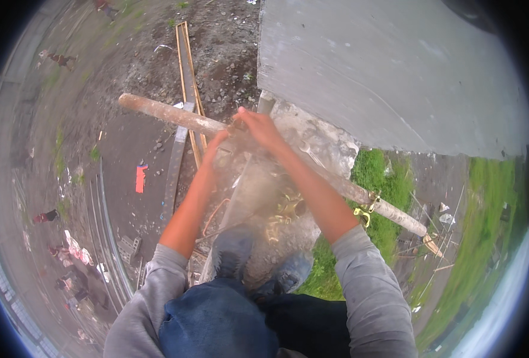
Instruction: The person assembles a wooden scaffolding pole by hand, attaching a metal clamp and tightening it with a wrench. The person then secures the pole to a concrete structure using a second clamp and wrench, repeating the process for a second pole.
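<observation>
A rusty, mortar-stained scaffold pipe [169, 113] crosses in front of me, its left end sticking out over the ground. To the right, the pipe section [399, 216] passes behind my right forearm. My left hand [218, 142] is closed against the pipe's underside, its fingers partly hidden. Just beside it, my right hand [257, 126] is closed with fingertips pinched at a small brownish fitting [238, 126] on the pipe. What exactly the fingertips hold is too blurred to make out. A yellow-green clamp [365, 213] hangs on the pipe farther right.
My shoes [231, 253] stand on a narrow, rough concrete ledge [252, 185], high above the ground. Yellowish pieces [285, 209] lie on it, blurred. A large grey concrete wall [390, 71] rises at upper right. Below are a long wooden form [187, 71], grass [375, 179] and several distant people.
</observation>
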`<state>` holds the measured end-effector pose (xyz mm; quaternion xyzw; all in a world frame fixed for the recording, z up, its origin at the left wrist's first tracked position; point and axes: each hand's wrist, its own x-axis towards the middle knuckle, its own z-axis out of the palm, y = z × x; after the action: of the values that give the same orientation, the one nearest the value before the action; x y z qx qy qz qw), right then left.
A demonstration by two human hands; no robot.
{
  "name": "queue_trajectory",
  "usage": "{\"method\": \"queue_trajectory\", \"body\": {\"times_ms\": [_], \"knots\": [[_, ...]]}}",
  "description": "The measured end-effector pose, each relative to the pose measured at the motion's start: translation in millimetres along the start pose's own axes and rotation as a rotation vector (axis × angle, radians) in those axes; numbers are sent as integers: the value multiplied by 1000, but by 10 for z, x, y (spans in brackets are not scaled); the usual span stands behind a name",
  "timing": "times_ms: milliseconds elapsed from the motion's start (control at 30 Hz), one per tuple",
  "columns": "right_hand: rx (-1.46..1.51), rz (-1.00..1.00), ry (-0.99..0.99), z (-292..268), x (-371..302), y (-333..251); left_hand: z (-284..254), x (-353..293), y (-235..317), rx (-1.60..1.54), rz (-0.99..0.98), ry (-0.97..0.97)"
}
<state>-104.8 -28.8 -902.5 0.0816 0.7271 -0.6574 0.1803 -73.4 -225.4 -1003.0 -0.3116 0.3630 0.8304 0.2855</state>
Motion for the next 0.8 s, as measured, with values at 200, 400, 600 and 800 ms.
{"method": "queue_trajectory", "body": {"times_ms": [200,400,600,800], "knots": [[-54,-430,4,78,-120,42,246,-226,30,120,108,-109],[22,-254,149,51,-45,97,278,-209,59,158,107,-76],[396,139,278,20,39,58,376,-310,92,216,133,-118],[94,125,91,-29,77,109,384,-375,105,146,72,-120]]}}
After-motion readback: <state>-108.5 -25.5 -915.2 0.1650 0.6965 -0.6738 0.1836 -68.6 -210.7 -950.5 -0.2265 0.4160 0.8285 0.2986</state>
